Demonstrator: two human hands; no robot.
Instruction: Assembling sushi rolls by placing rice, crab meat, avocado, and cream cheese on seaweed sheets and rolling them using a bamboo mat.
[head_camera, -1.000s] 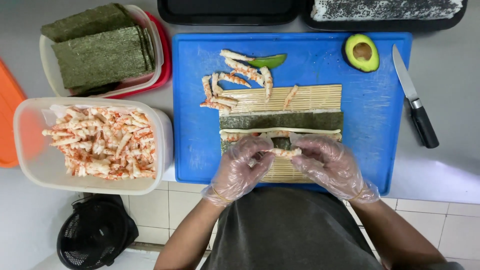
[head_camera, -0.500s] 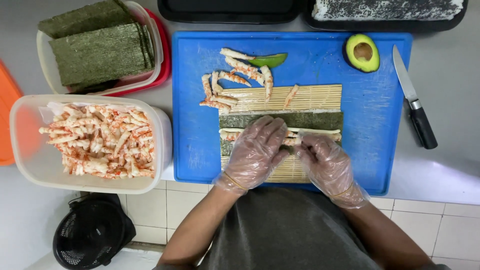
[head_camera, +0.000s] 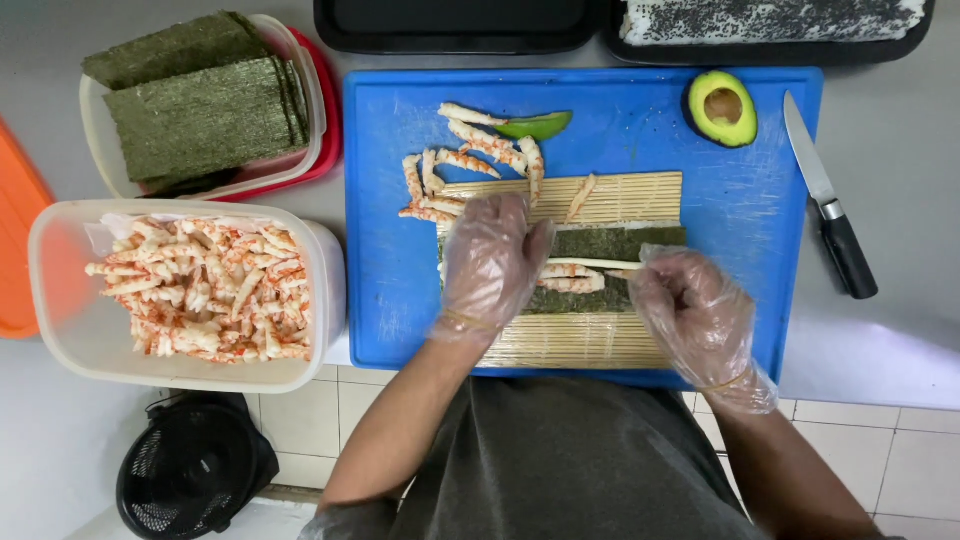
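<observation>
— Two gloved hands work; why does the left hand (head_camera: 490, 262) lie flat?
— Its open fingers press the seaweed sheet (head_camera: 610, 245) on the bamboo mat (head_camera: 600, 340). The right hand (head_camera: 695, 315) curls loosely, gripping nothing.

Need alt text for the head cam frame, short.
Two gloved hands, left hand and right hand, press a nori sheet with crab sticks on a bamboo mat over a blue cutting board. Nearby: halved avocado, knife, tub of crab sticks.
</observation>
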